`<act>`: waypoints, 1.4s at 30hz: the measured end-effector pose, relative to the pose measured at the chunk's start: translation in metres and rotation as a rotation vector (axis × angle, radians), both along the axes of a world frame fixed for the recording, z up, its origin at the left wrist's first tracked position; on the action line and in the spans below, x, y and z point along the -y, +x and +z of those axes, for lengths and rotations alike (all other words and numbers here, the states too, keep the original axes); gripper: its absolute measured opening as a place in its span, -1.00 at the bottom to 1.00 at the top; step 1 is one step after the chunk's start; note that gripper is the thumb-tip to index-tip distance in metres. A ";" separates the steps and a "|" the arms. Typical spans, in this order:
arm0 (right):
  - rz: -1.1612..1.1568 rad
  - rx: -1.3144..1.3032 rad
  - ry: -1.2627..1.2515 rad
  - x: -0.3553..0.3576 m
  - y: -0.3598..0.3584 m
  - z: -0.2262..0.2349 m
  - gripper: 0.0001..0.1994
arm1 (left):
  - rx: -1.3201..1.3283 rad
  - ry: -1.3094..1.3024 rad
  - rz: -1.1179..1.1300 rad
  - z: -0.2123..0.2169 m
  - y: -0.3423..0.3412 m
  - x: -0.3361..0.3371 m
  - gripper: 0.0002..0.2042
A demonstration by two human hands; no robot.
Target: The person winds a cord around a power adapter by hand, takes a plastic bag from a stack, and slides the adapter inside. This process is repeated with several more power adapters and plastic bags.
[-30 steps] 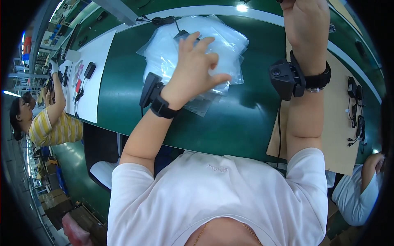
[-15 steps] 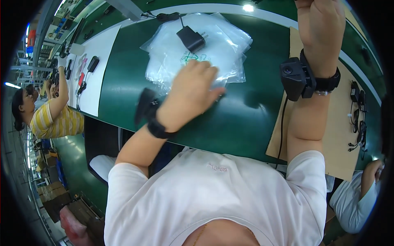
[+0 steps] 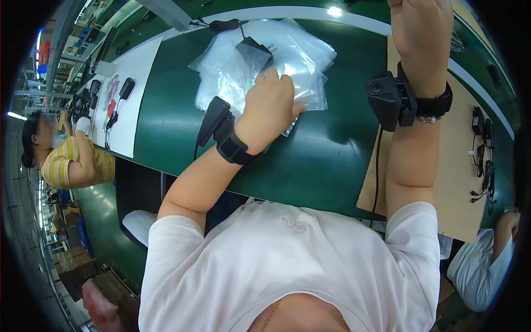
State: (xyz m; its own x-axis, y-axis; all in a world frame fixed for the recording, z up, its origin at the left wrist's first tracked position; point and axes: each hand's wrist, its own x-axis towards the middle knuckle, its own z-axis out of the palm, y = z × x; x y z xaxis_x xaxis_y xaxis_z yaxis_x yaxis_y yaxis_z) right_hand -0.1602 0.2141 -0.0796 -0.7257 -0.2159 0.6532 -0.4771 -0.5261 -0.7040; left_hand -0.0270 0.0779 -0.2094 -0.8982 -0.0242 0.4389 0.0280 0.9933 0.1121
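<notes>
A heap of clear plastic bags [image 3: 298, 61] lies on the green table [image 3: 310, 166]. My left hand [image 3: 270, 105] rests on the near edge of the heap, fingers curled down onto a bag. A black power adapter [image 3: 254, 50] sits on top of the bags just beyond that hand, its coiled cable [image 3: 224, 25] farther back. My right hand [image 3: 420, 30] is raised at the top edge of the view; its fingers are cut off. Both wrists carry black strapped devices.
A brown cardboard sheet [image 3: 464, 177] covers the table on the right, with black cables [image 3: 481, 127] on it. On the left a white mat [image 3: 133, 110] holds small black parts. A person in a yellow striped shirt [image 3: 72, 160] works at the left; another person [image 3: 487, 265] sits at the lower right.
My left hand went from flat with spread fingers to curled, drew back toward me, then moved forward onto the bags again. The right arm stayed raised.
</notes>
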 end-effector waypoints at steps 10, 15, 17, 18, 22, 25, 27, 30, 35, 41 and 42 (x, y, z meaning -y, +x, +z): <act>0.001 0.029 -0.035 -0.003 -0.006 -0.002 -0.80 | 0.403 0.302 0.076 0.030 0.003 0.031 -0.77; 0.004 0.037 -0.052 -0.001 -0.005 -0.001 -0.80 | 0.489 0.606 0.192 0.041 0.007 0.052 -0.76; 0.019 0.072 -0.015 -0.001 -0.005 -0.002 -0.80 | 0.468 0.933 0.301 0.039 0.009 0.060 -0.78; 0.024 0.064 -0.018 0.000 -0.005 -0.001 -0.80 | 0.453 1.107 0.275 0.038 0.012 0.065 -0.78; -0.033 0.063 0.017 0.002 0.001 0.000 -0.79 | 0.397 1.420 0.321 0.040 0.025 0.069 -0.77; -0.063 0.035 0.056 0.000 0.002 0.001 -0.78 | 0.515 1.192 0.231 0.040 0.039 0.079 -0.77; 0.021 0.045 0.023 -0.002 0.003 0.000 -0.77 | 0.506 1.207 0.250 0.040 0.038 0.077 -0.75; 0.262 0.307 0.009 0.013 0.021 0.003 -0.76 | 0.326 1.316 0.175 0.035 0.033 0.067 -0.70; 0.801 0.630 0.263 0.006 0.023 -0.042 -0.65 | 0.221 1.039 0.092 0.041 0.002 0.015 -0.61; 0.708 0.975 0.065 0.005 0.038 -0.089 -0.69 | 0.045 1.034 -0.218 0.027 -0.004 -0.011 -0.58; 0.648 0.928 0.130 0.005 0.037 -0.095 -0.69 | 0.015 0.995 -0.176 0.026 -0.003 -0.011 -0.58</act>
State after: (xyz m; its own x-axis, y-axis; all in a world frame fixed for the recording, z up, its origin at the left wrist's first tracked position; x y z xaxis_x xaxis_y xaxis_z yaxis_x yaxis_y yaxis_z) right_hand -0.1229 0.2088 -0.1746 -0.6447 -0.7529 -0.1322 0.5909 -0.3810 -0.7111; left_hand -0.0297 0.0884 -0.1837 -0.9296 -0.2395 0.2800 0.1570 0.4300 0.8891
